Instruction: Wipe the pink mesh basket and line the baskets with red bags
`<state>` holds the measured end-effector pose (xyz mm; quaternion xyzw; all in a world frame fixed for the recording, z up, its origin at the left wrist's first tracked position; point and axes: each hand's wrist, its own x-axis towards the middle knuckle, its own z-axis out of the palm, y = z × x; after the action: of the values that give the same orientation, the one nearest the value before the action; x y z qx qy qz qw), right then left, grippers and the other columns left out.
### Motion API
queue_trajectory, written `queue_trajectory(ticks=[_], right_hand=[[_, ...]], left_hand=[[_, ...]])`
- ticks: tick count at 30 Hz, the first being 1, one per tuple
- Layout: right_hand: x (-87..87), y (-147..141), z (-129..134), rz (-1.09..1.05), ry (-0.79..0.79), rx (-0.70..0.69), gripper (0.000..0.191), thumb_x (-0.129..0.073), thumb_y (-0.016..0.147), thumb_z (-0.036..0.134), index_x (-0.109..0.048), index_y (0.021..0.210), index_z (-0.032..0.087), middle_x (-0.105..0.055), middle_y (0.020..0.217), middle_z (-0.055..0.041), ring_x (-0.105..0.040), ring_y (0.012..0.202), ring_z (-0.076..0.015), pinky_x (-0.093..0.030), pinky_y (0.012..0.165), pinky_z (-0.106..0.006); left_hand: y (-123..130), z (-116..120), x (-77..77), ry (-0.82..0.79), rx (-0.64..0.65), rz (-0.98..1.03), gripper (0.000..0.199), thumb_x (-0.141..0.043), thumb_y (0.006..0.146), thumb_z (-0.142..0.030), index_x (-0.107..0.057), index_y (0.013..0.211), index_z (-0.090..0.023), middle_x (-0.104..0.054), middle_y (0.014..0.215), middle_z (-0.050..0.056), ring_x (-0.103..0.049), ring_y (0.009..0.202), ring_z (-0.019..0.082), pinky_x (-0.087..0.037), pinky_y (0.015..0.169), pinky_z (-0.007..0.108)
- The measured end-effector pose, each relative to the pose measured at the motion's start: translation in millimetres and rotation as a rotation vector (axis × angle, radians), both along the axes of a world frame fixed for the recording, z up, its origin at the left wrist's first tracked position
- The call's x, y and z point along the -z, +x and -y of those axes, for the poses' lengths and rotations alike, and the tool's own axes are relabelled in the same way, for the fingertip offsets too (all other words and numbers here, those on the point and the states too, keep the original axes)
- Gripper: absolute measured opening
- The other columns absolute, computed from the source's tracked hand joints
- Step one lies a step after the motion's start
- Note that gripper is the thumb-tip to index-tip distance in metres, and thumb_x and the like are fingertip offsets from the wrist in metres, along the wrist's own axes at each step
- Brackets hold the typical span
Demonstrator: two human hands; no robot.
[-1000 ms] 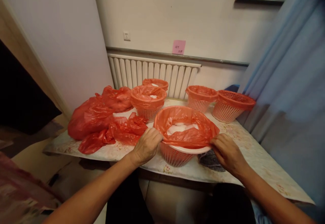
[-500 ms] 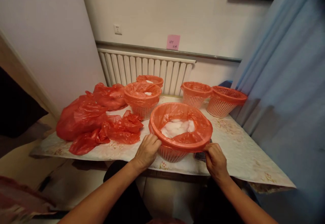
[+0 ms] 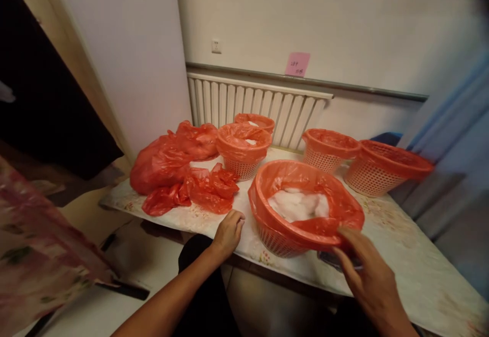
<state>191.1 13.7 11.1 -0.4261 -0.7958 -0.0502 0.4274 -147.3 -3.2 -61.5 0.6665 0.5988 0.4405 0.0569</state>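
A basket point(image 3: 280, 240) lined with a red plastic bag stands at the table's front edge, with white soft items point(image 3: 298, 204) inside. My right hand point(image 3: 367, 270) is at its right front rim, thumb and fingers apart around the rim and bag edge. Left of the basket, my left hand point(image 3: 229, 232) is off the rim, its fingers curled in with nothing visible in them. Crumpled red bags point(image 3: 212, 189) lie on the table beyond my left hand. Under the basket's right side, a dark flat object point(image 3: 332, 260) is partly hidden.
Two lined baskets point(image 3: 244, 153) point(image 3: 254, 119) with white contents stand behind. Two more, one point(image 3: 324, 148) and another point(image 3: 376, 166), stand at the right. Full red bags point(image 3: 164, 161) sit at the left on the cloth-covered table point(image 3: 416, 255). A radiator point(image 3: 244, 97) and curtain point(image 3: 454, 184) border it.
My left hand has let go of the basket rim and moved away from it. My right hand has opened its grip at the rim. The view has turned left.
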Motion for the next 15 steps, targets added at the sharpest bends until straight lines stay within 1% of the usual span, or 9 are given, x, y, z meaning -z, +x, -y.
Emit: queue_trajectory(ticks=[2,4,6,8,10,11,13,15], right_hand=[[5.5,-5,-1,0.146,-0.023,-0.069,0.038,-0.051,0.091,0.048,-0.055,0.122,0.027,-0.061,0.119,-0.0112,-0.064,0.101,-0.0286,-0.054,0.08,-0.041],[11.6,-8,-6,0.169,-0.021,-0.044,0.033,-0.048,0.091,0.048,-0.057,0.115,0.026,-0.062,0.11,-0.0112,-0.065,0.091,-0.0274,-0.055,0.072,-0.039],[13.6,-9,-11,0.167,-0.002,-0.023,0.026,-0.046,0.091,0.047,-0.059,0.102,0.026,-0.064,0.097,-0.0096,-0.065,0.081,-0.0258,-0.054,0.065,-0.038],[10.8,-10,-16,0.198,-0.001,-0.011,0.022,-0.046,0.09,0.044,-0.058,0.091,0.026,-0.064,0.09,-0.0074,-0.065,0.075,-0.0236,-0.053,0.06,-0.035],[5.8,-10,-23,0.229,-0.004,-0.004,0.019,-0.047,0.089,0.041,-0.058,0.086,0.025,-0.064,0.086,-0.0054,-0.065,0.072,-0.0215,-0.052,0.058,-0.032],[3.5,-8,-28,0.233,0.002,-0.003,0.018,-0.048,0.088,0.04,-0.059,0.085,0.025,-0.064,0.085,-0.0046,-0.065,0.071,-0.0209,-0.051,0.057,-0.031],[0.6,-4,-42,0.222,0.013,-0.006,0.018,-0.05,0.086,0.04,-0.06,0.087,0.025,-0.065,0.083,-0.0032,-0.065,0.067,-0.0204,-0.051,0.053,-0.031],[-0.5,2,-58,0.19,0.001,0.0,0.019,-0.051,0.085,0.042,-0.061,0.088,0.027,-0.065,0.081,-0.0021,-0.065,0.064,-0.0205,-0.051,0.051,-0.031]], left_hand=[[-12,2,13.4,-0.031,-0.041,0.048,0.017,-0.042,0.085,-0.011,-0.053,0.08,-0.023,-0.058,0.08,0.004,-0.059,0.077,0.02,-0.05,0.07,0.034],[-25,4,22.8,-0.04,-0.073,0.09,0.017,-0.042,0.082,-0.01,-0.052,0.077,-0.023,-0.058,0.077,0.003,-0.059,0.075,0.02,-0.05,0.068,0.034],[-39,5,27.9,-0.058,-0.104,0.136,0.017,-0.042,0.079,-0.009,-0.052,0.077,-0.023,-0.058,0.076,0.002,-0.059,0.073,0.02,-0.05,0.068,0.033],[-53,3,28.3,-0.098,-0.139,0.186,0.016,-0.041,0.08,-0.01,-0.052,0.079,-0.022,-0.058,0.075,0.001,-0.059,0.069,0.018,-0.05,0.068,0.033],[-69,-4,22.5,-0.105,-0.191,0.212,0.015,-0.041,0.081,-0.012,-0.054,0.081,-0.021,-0.059,0.076,0.001,-0.06,0.069,0.017,-0.051,0.071,0.033],[-77,-10,17.0,-0.082,-0.227,0.212,0.015,-0.042,0.081,-0.012,-0.055,0.084,-0.02,-0.06,0.079,0.002,-0.061,0.072,0.018,-0.051,0.074,0.033],[-97,-29,0.7,0.008,-0.312,0.189,0.018,-0.044,0.082,-0.013,-0.057,0.092,-0.019,-0.063,0.09,0.006,-0.062,0.085,0.02,-0.051,0.084,0.036],[-120,-55,-21.1,0.092,-0.392,0.163,0.027,-0.045,0.083,-0.014,-0.057,0.107,-0.018,-0.061,0.106,0.009,-0.061,0.097,0.022,-0.049,0.092,0.039]])
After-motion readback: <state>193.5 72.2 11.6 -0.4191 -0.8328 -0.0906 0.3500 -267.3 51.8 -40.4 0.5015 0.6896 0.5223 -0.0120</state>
